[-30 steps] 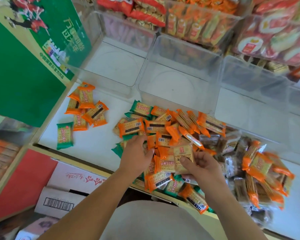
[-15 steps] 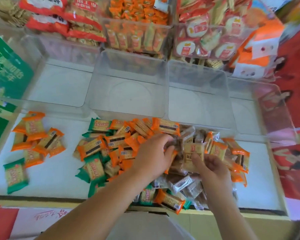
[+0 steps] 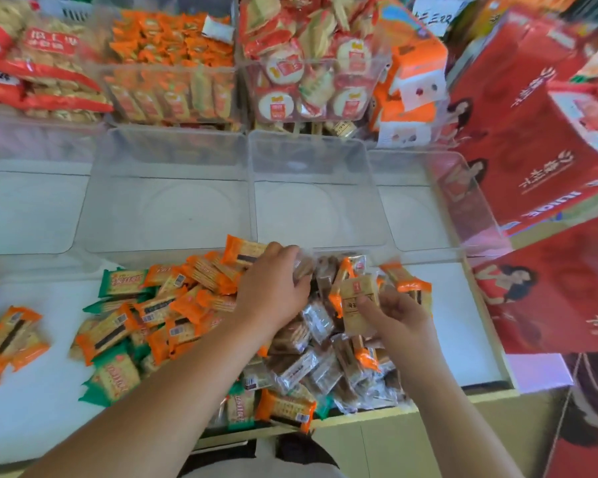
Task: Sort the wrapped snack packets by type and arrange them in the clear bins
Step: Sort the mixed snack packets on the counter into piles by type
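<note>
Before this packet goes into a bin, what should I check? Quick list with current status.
1. Right hand grips the beige packet: ok.
2. Left hand holds a packet: cannot tell; its fingers curl into the pile.
3. Clear bin ahead holds nothing: ok.
4. Pile sorted by type: not ok; orange, green and brown packets lie mixed.
5. Nothing between right hand and bin: ok.

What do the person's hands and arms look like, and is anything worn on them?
The left hand and the right hand are bare: no gloves, and no rings or watch that I can see. The left forearm and the right forearm are bare too; no sleeves are in view.
</note>
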The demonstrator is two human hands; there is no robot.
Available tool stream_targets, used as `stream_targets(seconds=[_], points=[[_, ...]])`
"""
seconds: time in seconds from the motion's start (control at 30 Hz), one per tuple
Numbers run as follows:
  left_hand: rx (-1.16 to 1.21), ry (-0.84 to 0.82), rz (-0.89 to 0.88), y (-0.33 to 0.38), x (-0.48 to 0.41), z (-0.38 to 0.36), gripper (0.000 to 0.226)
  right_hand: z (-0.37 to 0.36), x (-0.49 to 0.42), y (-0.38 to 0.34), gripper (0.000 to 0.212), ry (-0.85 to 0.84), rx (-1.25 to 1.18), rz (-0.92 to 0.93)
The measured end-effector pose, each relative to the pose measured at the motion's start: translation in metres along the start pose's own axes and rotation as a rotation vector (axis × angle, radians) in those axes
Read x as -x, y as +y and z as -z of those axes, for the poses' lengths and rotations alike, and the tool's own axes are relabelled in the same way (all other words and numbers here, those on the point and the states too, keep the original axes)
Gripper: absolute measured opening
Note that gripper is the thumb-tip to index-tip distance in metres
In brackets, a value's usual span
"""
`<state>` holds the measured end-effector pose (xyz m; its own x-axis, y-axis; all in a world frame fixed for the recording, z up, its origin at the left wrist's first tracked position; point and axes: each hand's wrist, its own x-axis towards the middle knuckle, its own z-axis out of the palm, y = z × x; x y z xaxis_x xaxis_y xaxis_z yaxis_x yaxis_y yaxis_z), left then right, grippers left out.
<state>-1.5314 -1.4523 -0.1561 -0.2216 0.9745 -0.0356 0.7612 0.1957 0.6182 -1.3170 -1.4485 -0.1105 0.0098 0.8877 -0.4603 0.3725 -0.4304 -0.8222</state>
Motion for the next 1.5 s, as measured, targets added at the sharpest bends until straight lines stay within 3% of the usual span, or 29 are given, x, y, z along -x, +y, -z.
stream_targets(seconds=[0.13, 0.3, 0.47, 0.63, 0.77, 0.93, 1.03, 1.13, 1.2, 1.3, 1.37, 1.43, 1.5], points=[[0.269, 0.133, 0.017, 0.030, 0.012, 0.022, 0.036, 0.023, 0.009, -0.002, 0.025, 0.058, -0.022, -0.008], [0.730, -0.063, 0.161, 0.095, 0.031, 0.008, 0.016, 0.073, 0.013, 0.002, 0.034, 0.144, -0.056, -0.015], [0.819, -0.226, 0.360, 0.153, 0.049, -0.067, 0.012, 0.143, -0.010, 0.038, 0.038, 0.220, -0.080, -0.051], [0.703, -0.324, 0.486, 0.208, 0.040, -0.175, 0.023, 0.224, -0.078, 0.107, 0.025, 0.235, -0.053, -0.133], [0.670, -0.387, 0.706, 0.238, 0.034, -0.257, 0.015, 0.268, -0.138, 0.155, 0.032, 0.133, -0.020, -0.280], [0.656, -0.201, 0.819, 0.256, 0.011, -0.305, 0.016, 0.281, -0.198, 0.187, 0.030, 0.078, -0.015, -0.338], [0.734, -0.059, 0.899, 0.261, -0.016, -0.318, 0.012, 0.280, -0.224, 0.187, 0.036, 0.016, -0.173, -0.362], [0.907, -0.135, 0.960, 0.267, -0.036, -0.328, 0.023, 0.279, -0.234, 0.187, 0.029, -0.004, -0.222, -0.383], [0.890, -0.286, 0.952, 0.268, -0.037, -0.332, 0.049, 0.280, -0.228, 0.185, 0.023, 0.071, -0.030, -0.281], [0.754, -0.362, 0.840, 0.265, -0.017, -0.325, 0.048, 0.272, -0.207, 0.185, 0.039, 0.157, 0.340, -0.017], [0.674, -0.335, 0.758, 0.258, 0.005, -0.318, 0.034, 0.254, -0.195, 0.184, 0.043, 0.054, 0.336, 0.069], [0.631, -0.314, 0.705, 0.248, 0.027, -0.308, 0.026, 0.236, -0.192, 0.184, 0.048, -0.118, 0.294, 0.020], [0.620, -0.290, 0.697, 0.235, 0.044, -0.301, 0.024, 0.229, -0.199, 0.188, 0.054, -0.182, 0.371, 0.022]])
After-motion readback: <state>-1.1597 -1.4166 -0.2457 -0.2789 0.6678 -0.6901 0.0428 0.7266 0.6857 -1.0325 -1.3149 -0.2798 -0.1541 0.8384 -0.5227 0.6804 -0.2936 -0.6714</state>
